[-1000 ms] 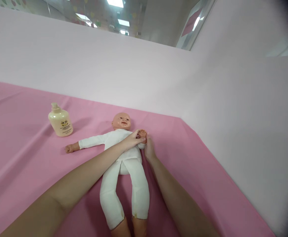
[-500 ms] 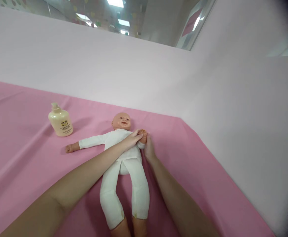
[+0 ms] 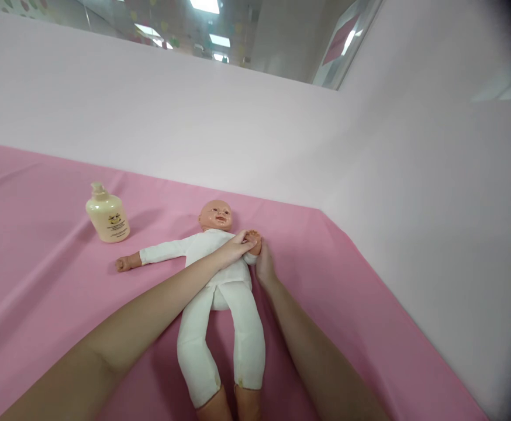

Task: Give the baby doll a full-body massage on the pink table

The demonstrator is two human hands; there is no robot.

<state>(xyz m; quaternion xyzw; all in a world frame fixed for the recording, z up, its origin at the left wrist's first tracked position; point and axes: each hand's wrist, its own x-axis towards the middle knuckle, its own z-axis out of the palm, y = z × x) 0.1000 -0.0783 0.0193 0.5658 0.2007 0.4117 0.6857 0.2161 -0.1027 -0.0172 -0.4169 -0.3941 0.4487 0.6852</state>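
Observation:
A baby doll [image 3: 220,301] with a white cloth body lies on its back, its head toward the wall. Across its chest reaches my left arm, and my left hand [image 3: 234,248] is closed on the doll's hand [image 3: 254,241], thumb at the palm. From the other side my right hand [image 3: 265,263] wraps round the same doll hand; most of its fingers are hidden behind it. The doll's other arm [image 3: 163,251] stretches out to the left, touched by neither hand.
A cream pump bottle [image 3: 109,217] stands upright left of the doll. Pink cloth [image 3: 62,193] covers the surface. White walls [image 3: 255,128] rise behind and to the right, with a window [image 3: 282,41] at the top.
My left thumb has shifted slightly over the palm of the doll's hand. The doll and bottle stay where they were.

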